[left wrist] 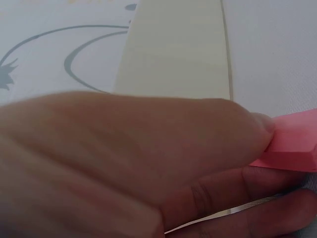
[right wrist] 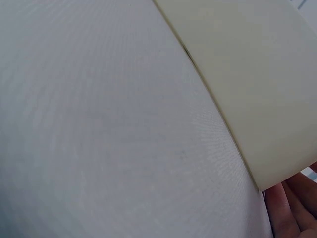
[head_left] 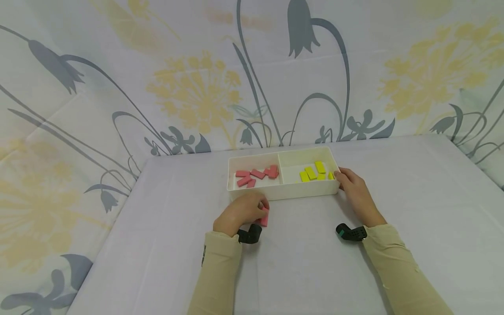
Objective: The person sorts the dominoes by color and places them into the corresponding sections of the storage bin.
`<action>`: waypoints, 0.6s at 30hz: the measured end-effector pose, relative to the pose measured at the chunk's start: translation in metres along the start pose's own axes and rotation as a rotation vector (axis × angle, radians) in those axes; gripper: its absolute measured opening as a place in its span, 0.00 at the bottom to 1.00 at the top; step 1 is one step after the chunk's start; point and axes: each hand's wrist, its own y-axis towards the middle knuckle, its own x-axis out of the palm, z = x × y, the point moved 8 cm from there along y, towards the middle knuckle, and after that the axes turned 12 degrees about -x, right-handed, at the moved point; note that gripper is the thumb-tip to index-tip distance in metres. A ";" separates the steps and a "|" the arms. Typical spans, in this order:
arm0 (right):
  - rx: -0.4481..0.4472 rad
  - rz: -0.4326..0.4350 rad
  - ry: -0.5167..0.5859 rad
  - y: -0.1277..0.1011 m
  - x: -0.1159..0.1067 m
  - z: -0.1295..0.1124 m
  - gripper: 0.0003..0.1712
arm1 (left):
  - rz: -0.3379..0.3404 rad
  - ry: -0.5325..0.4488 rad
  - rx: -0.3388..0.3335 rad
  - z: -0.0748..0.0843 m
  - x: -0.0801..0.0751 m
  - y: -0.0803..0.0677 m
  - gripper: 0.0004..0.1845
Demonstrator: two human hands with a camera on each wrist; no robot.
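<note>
Just in front of a white two-part box [head_left: 303, 190], my left hand [head_left: 245, 207] pinches a small pink block [head_left: 265, 218] between thumb and fingers. Up close in the left wrist view, the thumb lies on top of the block [left wrist: 297, 136], which has bevelled edges, and the fingers curl below it. My right hand [head_left: 356, 192] grips the box at its right end, thumb over the rim and fingers against the outer wall. In the right wrist view only part of those fingers [right wrist: 292, 208] shows, beside the box corner.
Several pink blocks [head_left: 257, 174] lie in the box's left compartment. Its right compartment holds several yellow blocks [head_left: 310, 173]. A divider [head_left: 281, 168] separates them. The box stands on a table with a white cloth [head_left: 307, 262], before a flower-patterned backdrop [head_left: 271, 74].
</note>
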 end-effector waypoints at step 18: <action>0.016 -0.011 0.000 0.000 0.000 0.000 0.41 | 0.008 -0.066 0.016 0.002 -0.006 -0.003 0.05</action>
